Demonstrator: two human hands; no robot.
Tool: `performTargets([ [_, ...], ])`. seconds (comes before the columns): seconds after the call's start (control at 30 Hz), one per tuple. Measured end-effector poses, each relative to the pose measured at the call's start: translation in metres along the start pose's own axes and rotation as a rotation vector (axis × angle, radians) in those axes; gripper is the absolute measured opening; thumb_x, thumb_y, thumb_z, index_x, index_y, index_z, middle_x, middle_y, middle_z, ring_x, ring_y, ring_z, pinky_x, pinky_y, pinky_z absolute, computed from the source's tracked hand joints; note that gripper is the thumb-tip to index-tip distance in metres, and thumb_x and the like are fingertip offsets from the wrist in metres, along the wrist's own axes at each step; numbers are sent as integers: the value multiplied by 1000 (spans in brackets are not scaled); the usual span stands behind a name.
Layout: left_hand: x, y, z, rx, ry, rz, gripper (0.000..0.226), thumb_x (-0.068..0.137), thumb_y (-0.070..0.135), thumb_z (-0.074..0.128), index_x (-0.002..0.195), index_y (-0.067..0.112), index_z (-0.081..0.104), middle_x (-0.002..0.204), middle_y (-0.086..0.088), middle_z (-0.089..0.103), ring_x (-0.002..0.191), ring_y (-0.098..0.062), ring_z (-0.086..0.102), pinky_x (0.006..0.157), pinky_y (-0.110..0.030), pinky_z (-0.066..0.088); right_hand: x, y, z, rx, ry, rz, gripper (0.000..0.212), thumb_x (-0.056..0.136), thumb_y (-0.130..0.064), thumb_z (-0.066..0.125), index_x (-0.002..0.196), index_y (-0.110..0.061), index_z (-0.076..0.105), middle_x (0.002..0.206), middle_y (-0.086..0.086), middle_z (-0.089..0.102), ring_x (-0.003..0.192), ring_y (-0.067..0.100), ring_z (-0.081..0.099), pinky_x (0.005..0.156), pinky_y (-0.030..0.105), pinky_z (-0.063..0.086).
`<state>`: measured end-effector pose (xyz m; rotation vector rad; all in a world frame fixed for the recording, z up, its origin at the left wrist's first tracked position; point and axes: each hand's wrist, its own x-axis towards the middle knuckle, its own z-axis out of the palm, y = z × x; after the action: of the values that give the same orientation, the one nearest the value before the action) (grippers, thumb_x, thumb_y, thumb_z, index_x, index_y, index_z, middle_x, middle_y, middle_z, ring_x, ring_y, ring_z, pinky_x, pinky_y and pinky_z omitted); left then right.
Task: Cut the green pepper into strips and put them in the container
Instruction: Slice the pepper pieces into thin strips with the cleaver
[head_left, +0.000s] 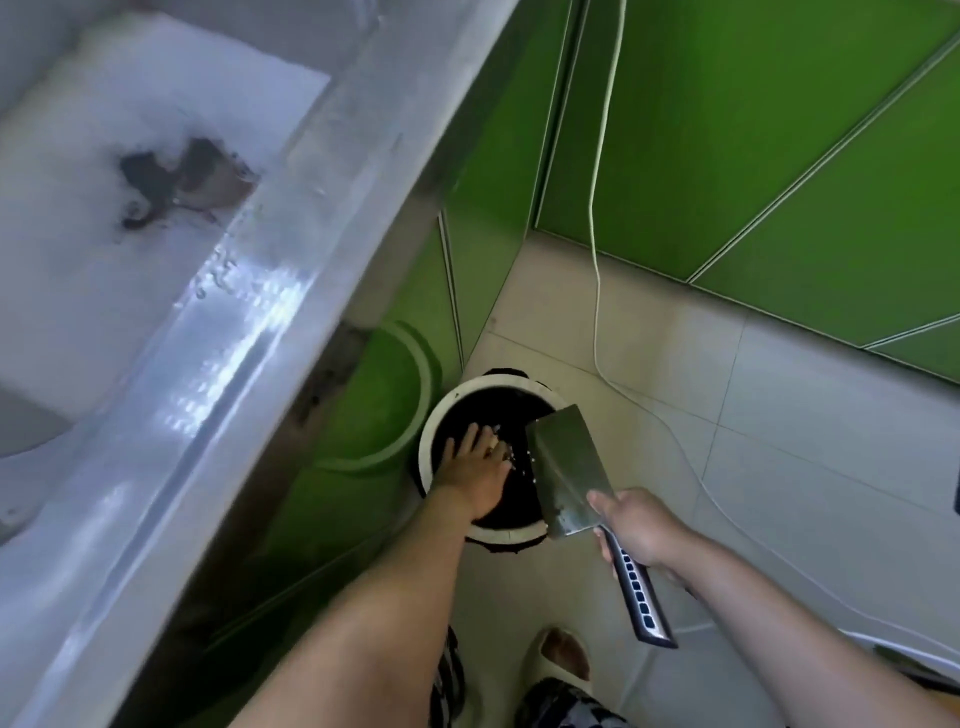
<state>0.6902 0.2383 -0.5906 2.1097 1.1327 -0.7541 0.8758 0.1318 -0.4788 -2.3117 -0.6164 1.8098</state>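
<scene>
My right hand (641, 530) grips the handle of a wide steel cleaver (569, 467), its blade tilted over a round white-rimmed bin (427, 441) lined in black on the floor. My left hand (475, 467) reaches over the bin's mouth with fingers spread and straight, beside the blade. Small pale bits, perhaps seeds, speckle the air or blade edge between my left hand and the cleaver. No green pepper and no container show in this view.
A wet steel counter edge (218, 332) runs diagonally at left, with a white board or sink surface (104, 156) carrying a dark smudge. Green cabinet doors (753, 130) stand behind, a white cable (597, 208) hangs down, and pale tiles (779, 415) cover the floor.
</scene>
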Motion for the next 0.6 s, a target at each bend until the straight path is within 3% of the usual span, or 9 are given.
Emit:
performTargets([
  [0.1, -6, -2, 4, -68, 92, -21, 53, 108, 30, 18, 158, 15, 12, 167, -4, 2, 153, -23, -2, 124, -43, 3, 8, 1, -1, -48, 8, 21, 36, 108, -33, 42, 88, -6, 54, 56, 4, 58, 36, 11, 52, 46, 18, 43],
  [0.23, -27, 26, 2, -216, 252, 239, 57, 107, 34, 16, 158, 10, 12, 166, -4, 4, 153, -17, 1, 124, -35, 6, 10, -6, 5, -30, 3, 46, 32, 108, -32, 44, 90, -6, 53, 56, 5, 57, 35, 14, 51, 46, 20, 41],
  [0.3, -32, 33, 6, -141, 165, 248, 61, 105, 39, 11, 159, 12, 3, 166, -2, -5, 152, -16, -6, 123, -35, 0, 8, -13, 6, -42, 6, 38, 32, 107, -33, 45, 89, -7, 52, 55, 5, 58, 36, 15, 52, 48, 22, 42],
  [0.37, -33, 28, 2, -120, -1, 93, 56, 108, 31, 17, 158, 10, 4, 166, -4, -5, 152, -21, -8, 123, -41, 0, 4, -16, 3, -39, 5, 30, 32, 107, -32, 45, 87, -8, 51, 55, 5, 58, 38, 17, 53, 53, 25, 44],
  [0.47, -53, 27, -23, -203, -100, -23, 47, 107, 15, 23, 151, 3, 30, 162, -11, 19, 150, -29, 13, 122, -43, 13, -16, -19, -10, -8, 5, 22, 32, 106, -32, 46, 87, -8, 53, 55, 6, 58, 50, 23, 55, 60, 32, 47],
  [0.53, -76, 33, -46, -457, 56, -50, 41, 106, 19, 27, 137, 5, 50, 146, -12, 47, 137, -30, 38, 114, -39, 29, -41, -25, -22, 8, -2, 15, 31, 106, -33, 46, 91, -7, 55, 55, 7, 58, 56, 27, 55, 62, 38, 48],
  [0.6, -103, 44, -75, -593, 250, -62, 35, 104, 23, 32, 108, 6, 63, 111, -10, 63, 109, -28, 57, 94, -40, 45, -76, -34, -38, 58, -17, 30, 29, 106, -34, 45, 93, -9, 53, 57, 9, 57, 53, 28, 56, 56, 35, 50],
])
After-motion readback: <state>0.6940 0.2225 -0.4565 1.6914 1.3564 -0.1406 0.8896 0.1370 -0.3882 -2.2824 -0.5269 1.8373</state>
